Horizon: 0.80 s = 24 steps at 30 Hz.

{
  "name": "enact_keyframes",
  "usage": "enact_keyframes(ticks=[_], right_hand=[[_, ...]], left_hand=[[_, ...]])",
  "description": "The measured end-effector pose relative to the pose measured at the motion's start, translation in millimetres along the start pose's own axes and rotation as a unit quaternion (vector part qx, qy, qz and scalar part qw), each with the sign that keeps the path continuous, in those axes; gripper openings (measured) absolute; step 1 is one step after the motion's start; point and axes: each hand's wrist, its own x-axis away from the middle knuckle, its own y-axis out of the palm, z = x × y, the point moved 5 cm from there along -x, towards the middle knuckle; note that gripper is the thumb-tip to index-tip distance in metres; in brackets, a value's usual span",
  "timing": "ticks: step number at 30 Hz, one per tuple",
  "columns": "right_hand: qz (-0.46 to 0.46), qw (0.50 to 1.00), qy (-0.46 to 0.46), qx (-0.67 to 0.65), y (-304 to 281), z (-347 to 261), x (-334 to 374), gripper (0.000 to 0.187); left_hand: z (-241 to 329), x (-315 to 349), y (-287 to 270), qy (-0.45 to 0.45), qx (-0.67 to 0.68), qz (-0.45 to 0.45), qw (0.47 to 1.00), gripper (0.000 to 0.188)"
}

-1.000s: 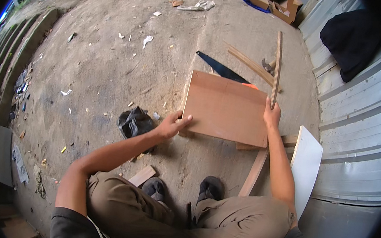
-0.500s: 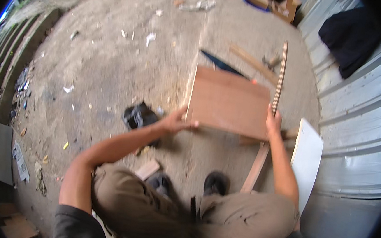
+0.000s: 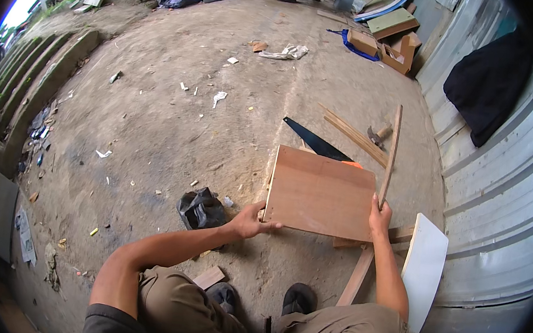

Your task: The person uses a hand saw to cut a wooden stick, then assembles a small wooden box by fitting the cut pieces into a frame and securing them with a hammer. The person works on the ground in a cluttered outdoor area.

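A reddish-brown plywood panel (image 3: 327, 194) is held in front of me over the concrete floor, a pale cut edge showing on its left side. My left hand (image 3: 251, 221) grips its near left corner, thumb lying along the near edge. At the near right corner my right hand (image 3: 380, 219) is closed on the panel's side. A long thin wooden strip (image 3: 393, 149) runs away from beside that hand; whether the fingers also hold it I cannot tell. Beyond the panel lies a handsaw (image 3: 315, 138), its dark blade showing and its orange handle partly hidden.
A hammer (image 3: 380, 136) and narrow wood strips (image 3: 355, 135) lie past the saw. On my right, a white board (image 3: 423, 269) leans near the corrugated metal wall (image 3: 496, 218). A black plastic bag (image 3: 202, 209) sits left of the panel. Cardboard boxes (image 3: 400, 54) stand farther off.
The view has tilted upward, so the floor and its objects appear lower and more of the far yard shows. Both hands still hold the plywood panel.
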Motion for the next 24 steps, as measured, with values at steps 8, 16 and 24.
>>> enact_keyframes(ticks=[8, 16, 24], right_hand=[[-0.021, 0.998, 0.048, -0.035, -1.8, 17.9, -9.9, 0.043], [-0.171, 0.955, 0.229, -0.078, 7.1, -21.5, -47.5, 0.054], [-0.142, 0.959, 0.226, -0.092, 17.4, -39.2, -59.6, 0.044]], left_hand=[[-2.5, -1.1, 0.7, -0.049, 0.088, -0.037, 0.994, 0.068], [21.5, -56.4, -62.8, -0.120, 0.126, 0.022, 0.985, 0.071], [54.3, -58.0, -65.2, -0.121, 0.156, 0.080, 0.977, 0.068]])
